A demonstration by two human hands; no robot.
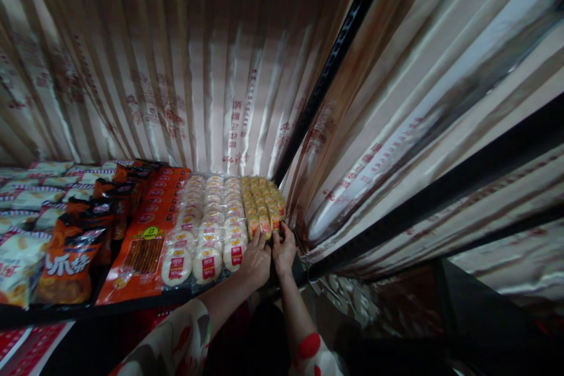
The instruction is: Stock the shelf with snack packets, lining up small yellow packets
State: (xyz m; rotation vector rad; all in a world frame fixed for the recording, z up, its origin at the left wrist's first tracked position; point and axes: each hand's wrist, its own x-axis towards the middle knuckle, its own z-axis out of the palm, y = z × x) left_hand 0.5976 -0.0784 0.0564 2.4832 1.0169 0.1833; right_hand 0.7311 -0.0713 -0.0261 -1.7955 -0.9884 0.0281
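Several small yellow snack packets [264, 202] stand in tight rows at the right end of a dark shelf. Against the front of these rows are both hands. My left hand [256, 259] has its fingers closed on the left and middle packets of the front row. At the right front corner, my right hand [284, 251] grips the nearest yellow packet with bent fingers. My fingertips and the packets' lower edges partly hide each other. Left of my left hand lie columns of round, pale wrapped cakes [207, 261] with red labels.
Further left are a flat orange pack of brown sticks [145, 255], orange snack bags [70, 264] and white snack bags [20, 264]. A black upright post [324, 88] rises behind the yellow packets. Pleated printed curtains [211, 70] hang behind. A black bar [423, 188] slants across the right.
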